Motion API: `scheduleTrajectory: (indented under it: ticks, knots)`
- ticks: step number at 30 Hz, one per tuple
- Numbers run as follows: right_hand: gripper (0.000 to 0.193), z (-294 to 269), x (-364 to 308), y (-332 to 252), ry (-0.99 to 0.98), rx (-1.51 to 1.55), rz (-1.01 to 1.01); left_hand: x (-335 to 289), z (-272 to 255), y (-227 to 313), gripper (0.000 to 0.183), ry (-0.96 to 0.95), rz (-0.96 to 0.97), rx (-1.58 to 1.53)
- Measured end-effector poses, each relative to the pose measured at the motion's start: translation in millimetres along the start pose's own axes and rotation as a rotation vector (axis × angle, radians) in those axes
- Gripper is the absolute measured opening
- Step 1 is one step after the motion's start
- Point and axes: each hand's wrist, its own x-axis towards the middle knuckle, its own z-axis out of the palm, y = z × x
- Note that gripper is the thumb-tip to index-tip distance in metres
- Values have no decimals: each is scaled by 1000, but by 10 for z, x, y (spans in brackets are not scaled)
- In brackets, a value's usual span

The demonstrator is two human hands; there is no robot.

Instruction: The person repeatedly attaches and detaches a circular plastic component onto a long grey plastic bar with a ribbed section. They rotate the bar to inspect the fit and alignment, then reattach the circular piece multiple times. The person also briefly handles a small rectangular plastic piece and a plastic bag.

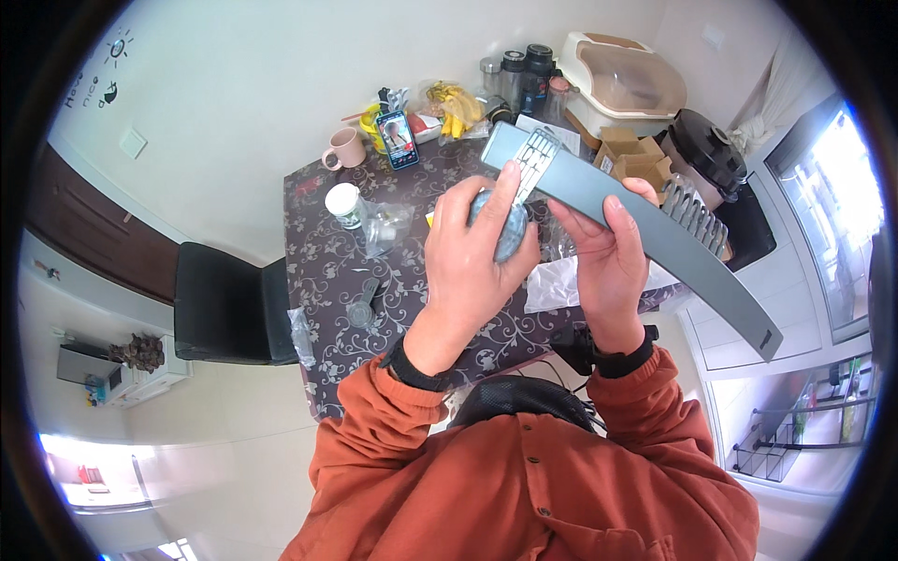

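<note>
My left hand [472,248] is wrapped round a rounded, blue-grey, see-through piece [512,234] whose kind I cannot make out. Its index finger reaches up to a pale slotted grid [536,161] near the upper end of a long grey board [645,220]. That board slants from the middle of the view down to the right, well above the table. My right hand [613,257] grips it from below, thumb on the near edge and fingers partly hidden behind. Behind the board shows a grey ribbed part [697,217]; I cannot tell whether it is joined on.
On the patterned dark table [421,299] are a grey round-ended piece [363,309], a white tub [344,204], plastic bags [385,227], a pink mug [346,148], a propped phone [398,138], bananas [458,110] and a cardboard box [636,154]. A black chair [229,304] stands left.
</note>
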Motion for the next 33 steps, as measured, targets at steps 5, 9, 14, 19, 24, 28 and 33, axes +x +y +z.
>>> scheduleTrajectory:
  ticks: [5,9,14,19,24,28,33]
  knots:
    - [28,36,-11,51,-12,-21,-40,33,38,16,65,-6,-72,24]
    - [28,56,1,77,21,-24,-48,22,51,37,64,-10,-225,-270]
    - [28,79,35,51,41,-18,-27,29,12,49,58,-38,-159,-103]
    - [28,96,54,-3,35,-59,-27,79,-125,12,50,-106,-889,-1333]
    - [28,117,34,-7,29,-65,-10,126,-168,-51,58,-155,-1022,-1721]
    - [28,133,19,1,49,-70,1,141,-162,-76,58,-166,-1027,-1785]
    - [28,159,-1,24,75,-97,-5,140,-133,-54,61,-185,-954,-1562]
